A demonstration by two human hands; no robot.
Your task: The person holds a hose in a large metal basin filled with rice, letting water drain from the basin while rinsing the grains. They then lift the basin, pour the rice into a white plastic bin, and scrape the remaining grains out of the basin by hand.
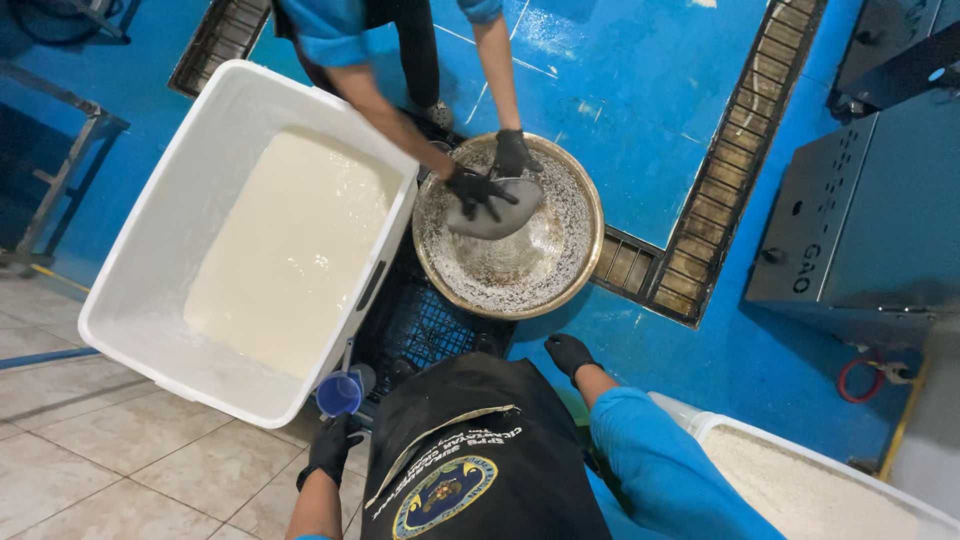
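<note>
Blue-painted floor (620, 90) with metal drain grates (740, 150) fills most of the view, giving way to pale tiles (100, 440) at lower left; a grey metal machine cabinet (870, 220) stands at right. Wearer's left hand (330, 448), in a black glove, is closed around the handle of a small blue cup (340, 392), held just beside the near corner of a large white tub (150, 260). That tub is tilted and holds a creamy white liquid (290, 250). Wearer's right hand (570, 353), also black-gloved, hangs open and empty above the blue floor, just below the rim of a round brass-coloured sieve pan (590, 250); it touches nothing visible. The pan sits on a black plastic crate (420, 325) between the tub and the grate, and its bottom is coated with wet white residue. Across the pan, a co-worker in blue sleeves leans in: both black-gloved hands, one (475, 190) and the other (513, 153), press a grey flat scraper (500, 215) against the pan's inside. A black apron with a round emblem (450, 470) covers the wearer's front. At lower right, a second white tub (830, 480) holds a pale grainy mass. A red hose loop (860, 380) lies by the cabinet base.
</note>
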